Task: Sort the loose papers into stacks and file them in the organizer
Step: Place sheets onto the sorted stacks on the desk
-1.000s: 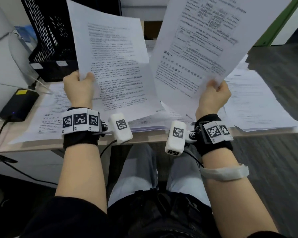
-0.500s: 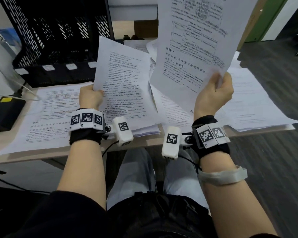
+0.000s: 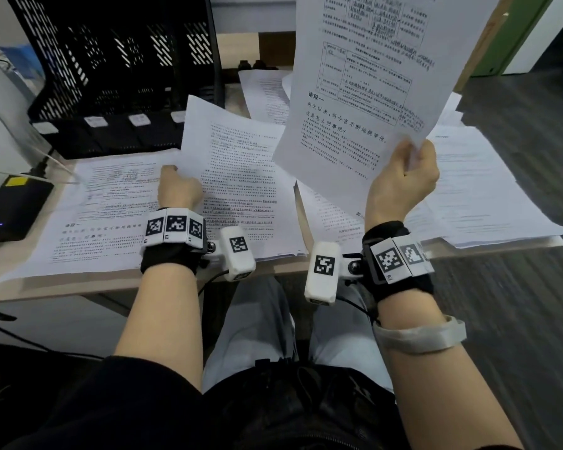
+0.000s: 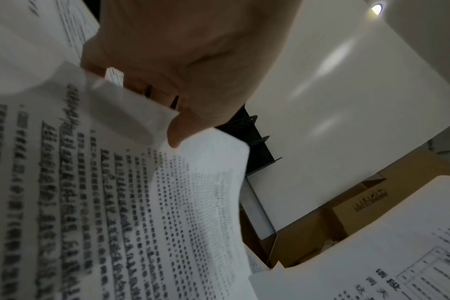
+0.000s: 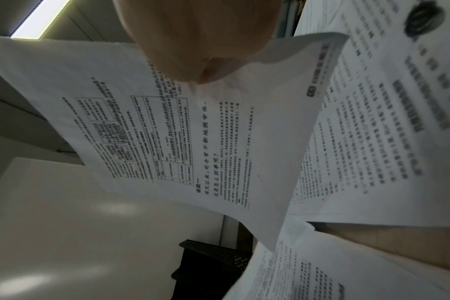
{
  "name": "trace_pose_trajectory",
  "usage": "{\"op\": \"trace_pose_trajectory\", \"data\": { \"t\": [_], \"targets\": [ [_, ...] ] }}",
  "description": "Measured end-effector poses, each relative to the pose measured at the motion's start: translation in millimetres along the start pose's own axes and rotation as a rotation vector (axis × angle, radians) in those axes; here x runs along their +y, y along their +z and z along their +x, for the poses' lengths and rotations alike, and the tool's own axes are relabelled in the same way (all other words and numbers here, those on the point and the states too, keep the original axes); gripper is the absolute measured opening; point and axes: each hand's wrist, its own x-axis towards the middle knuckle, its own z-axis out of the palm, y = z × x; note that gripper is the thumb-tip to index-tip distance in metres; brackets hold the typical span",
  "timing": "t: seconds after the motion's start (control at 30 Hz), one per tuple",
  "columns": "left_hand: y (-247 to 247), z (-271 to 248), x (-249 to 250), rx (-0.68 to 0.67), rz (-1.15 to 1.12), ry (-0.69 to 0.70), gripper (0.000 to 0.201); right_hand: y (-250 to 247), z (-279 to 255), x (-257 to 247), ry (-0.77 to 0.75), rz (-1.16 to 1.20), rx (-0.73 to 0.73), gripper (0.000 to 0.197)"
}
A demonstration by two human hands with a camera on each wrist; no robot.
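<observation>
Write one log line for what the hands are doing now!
left hand: lowering text sheet | right hand: holding table sheet | organizer: unfilled

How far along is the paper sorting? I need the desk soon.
Early stage. Done: a few rough piles lie on the desk. In hand: the left hand holds a text sheet low over a pile; the right hand holds up a table sheet. Left: the organizer shows no papers filed.
</observation>
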Motion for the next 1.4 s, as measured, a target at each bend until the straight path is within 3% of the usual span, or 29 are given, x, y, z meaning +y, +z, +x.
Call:
{"op": "trace_pose_trajectory", "data": {
  "t": [0.13, 0.27, 0.37, 0.47, 0.53, 0.63, 0.77, 0.9, 1.17, 1.27, 1.4],
  "targets": [
    [-10, -1, 5, 0.049, -0.076, 0.05, 0.056, 2, -5, -4, -0.031, 0.018, -0.013, 0.013],
    [-27, -18, 15, -0.034, -0.368, 0.141, 0.023, 6, -12, -10, 0.018, 0.026, -0.059, 0.033],
    [-40, -31, 16, -0.147, -0.424, 0.16, 0.042, 10, -19, -13, 0.082, 0.068, -0.139, 0.033],
    [-52, -44, 6, -0.172, -0.412, 0.205, 0.041, 17, -28, -14, 0.175, 0.051, -0.303, 0.029],
    [-60, -50, -6, -0.148, -0.386, 0.223, 0.031, 22, -40, -13, 0.23, 0.017, -0.443, 0.013],
    [-73, -56, -29, -0.069, -0.373, 0.197, 0.024, 27, -61, -11, 0.278, -0.082, -0.618, 0.011],
    [-93, -57, -58, 0.08, -0.497, 0.109, 0.018, 35, -90, -9, 0.263, -0.16, -0.74, 0.025],
    [-116, -49, -81, 0.174, -0.65, 0.007, 0.016, 43, -114, -15, 0.263, -0.215, -0.873, 0.028],
    [-159, -36, -125, 0.323, -0.481, 0.013, 0.033, 79, -167, -15, 0.285, -0.231, -1.034, 0.023],
    [-168, -36, -135, 0.303, -0.393, -0.007, 0.037, 92, -184, -14, 0.313, -0.245, -1.051, 0.019],
    [-170, -28, -152, 0.219, -0.351, -0.048, 0.035, 112, -202, -4, 0.287, -0.229, -1.01, 0.028]
  ]
}}
